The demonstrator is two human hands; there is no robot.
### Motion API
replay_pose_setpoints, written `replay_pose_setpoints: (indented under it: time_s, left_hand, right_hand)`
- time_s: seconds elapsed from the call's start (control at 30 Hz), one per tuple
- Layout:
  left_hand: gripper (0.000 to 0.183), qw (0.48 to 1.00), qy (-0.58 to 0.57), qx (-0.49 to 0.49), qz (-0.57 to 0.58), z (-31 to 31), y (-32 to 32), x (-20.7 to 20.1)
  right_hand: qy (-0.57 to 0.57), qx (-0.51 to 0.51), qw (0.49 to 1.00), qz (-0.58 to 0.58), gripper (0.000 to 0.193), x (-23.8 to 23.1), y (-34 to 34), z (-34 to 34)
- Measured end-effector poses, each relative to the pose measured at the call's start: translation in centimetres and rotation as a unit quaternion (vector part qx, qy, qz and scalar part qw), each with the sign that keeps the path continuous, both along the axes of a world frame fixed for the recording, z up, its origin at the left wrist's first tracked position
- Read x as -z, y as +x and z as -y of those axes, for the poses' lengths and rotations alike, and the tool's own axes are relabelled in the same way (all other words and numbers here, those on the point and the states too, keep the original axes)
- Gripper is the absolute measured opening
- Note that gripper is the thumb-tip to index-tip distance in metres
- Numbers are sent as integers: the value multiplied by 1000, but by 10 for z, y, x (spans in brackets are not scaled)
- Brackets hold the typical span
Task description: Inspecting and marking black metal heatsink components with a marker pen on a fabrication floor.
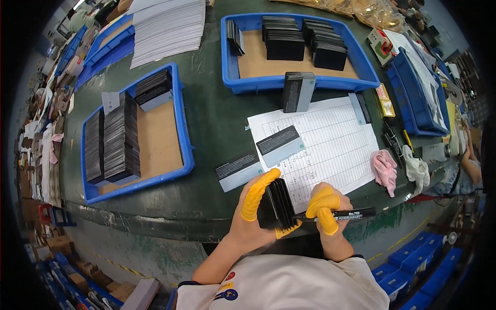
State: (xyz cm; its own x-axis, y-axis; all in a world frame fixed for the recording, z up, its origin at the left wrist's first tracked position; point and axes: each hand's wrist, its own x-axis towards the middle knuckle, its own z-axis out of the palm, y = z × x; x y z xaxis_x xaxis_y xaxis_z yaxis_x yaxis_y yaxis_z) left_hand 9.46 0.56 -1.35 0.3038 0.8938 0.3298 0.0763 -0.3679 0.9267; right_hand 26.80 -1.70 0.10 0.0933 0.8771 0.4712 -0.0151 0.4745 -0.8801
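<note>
My left hand [253, 209], with yellow finger cots, is closed around a small stack of black cards [281, 202] held on edge near the table's front. Between the yellow-covered fingers of my right hand [326, 206] is a black marker pen [354, 213], its tip end pointing left at the stack's edge. Just beyond lie two black-and-grey cards, one on the table [238, 171] and one on a printed sheet [280, 145]. A ruled paper sheet [330, 150] spreads under and beyond my right hand. Another group of cards [298, 92] stands against the far tray.
Blue trays with rows of black cards stand at the left [181, 129] and far side [305, 82]. At the right are a pink cloth [385, 173], a white cloth [415, 170], a yellow box [384, 101] and stacked blue bins [411, 98]. A tall paper stack [168, 31] sits far left.
</note>
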Motion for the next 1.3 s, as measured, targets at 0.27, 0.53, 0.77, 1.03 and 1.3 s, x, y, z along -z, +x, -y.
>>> replay_pose_setpoints:
  time_s: [0.27,0.53,0.77,1.03,1.3]
  left_hand:
    - [90,1000,-13,-7,10,2,-1,4]
    - [90,998,16,-9,-64,-3,-5,-15]
    - [90,999,-20,5,-32,-1,-3,-2]
    - [89,1000,16,-14,-6,0,-2,3]
    - [88,998,-14,13,-61,-3,-4,-8]
  right_hand:
    - [-12,-1,1000,12,17,-2,0,-1]
    - [0,-51,999,-6,19,-2,3,0]
    - [16,-7,1000,-16,17,2,0,0]
    - [-7,-12,1000,15,17,-1,1,0]
    - [2,40,998,-38,20,5,-3,4]
